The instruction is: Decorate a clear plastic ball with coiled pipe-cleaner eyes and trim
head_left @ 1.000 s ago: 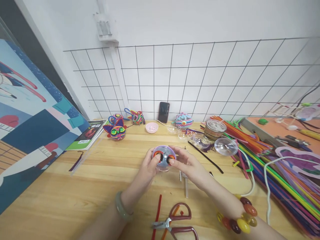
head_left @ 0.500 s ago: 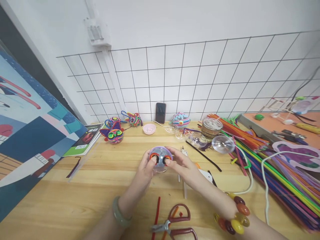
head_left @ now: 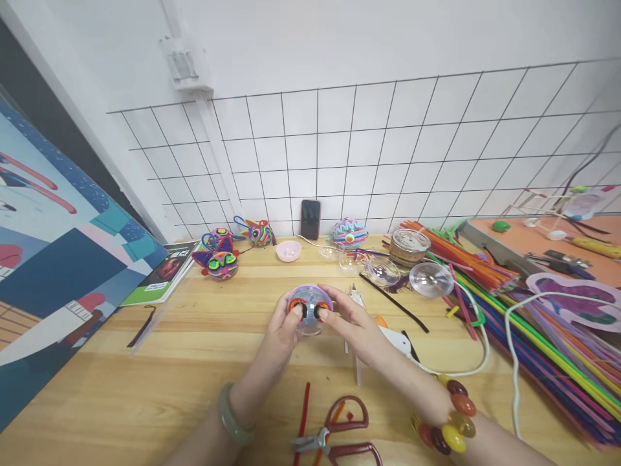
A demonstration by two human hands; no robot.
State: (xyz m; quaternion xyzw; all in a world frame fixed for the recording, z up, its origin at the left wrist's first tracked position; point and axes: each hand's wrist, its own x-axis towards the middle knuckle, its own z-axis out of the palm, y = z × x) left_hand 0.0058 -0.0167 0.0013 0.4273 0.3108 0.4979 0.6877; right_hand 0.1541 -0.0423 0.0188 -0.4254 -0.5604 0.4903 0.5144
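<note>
Between both hands I hold a clear plastic ball [head_left: 311,298] with a purple rim band and two coiled orange-and-black pipe-cleaner eyes on its front. My left hand [head_left: 283,323] grips its left side, the thumb pressed on the left eye. From the right, my right hand [head_left: 350,321] wraps the ball, its thumb on the right eye. Below them lie red-handled scissors [head_left: 334,432], blades apart, over a red pipe cleaner [head_left: 304,414]. A white glue gun [head_left: 394,339] rests partly under my right forearm.
At the back stand finished pipe-cleaner balls [head_left: 222,264], a pink dish [head_left: 288,251], a phone [head_left: 310,220], a striped ball [head_left: 350,233] and clear half-shells [head_left: 431,279]. To the right, pipe cleaner bundles [head_left: 524,349], a tape roll [head_left: 410,248] and a white cord [head_left: 514,362].
The view has shifted very slightly. Both hands keep the same grip on the ball, thumbs still on the two eyes.
</note>
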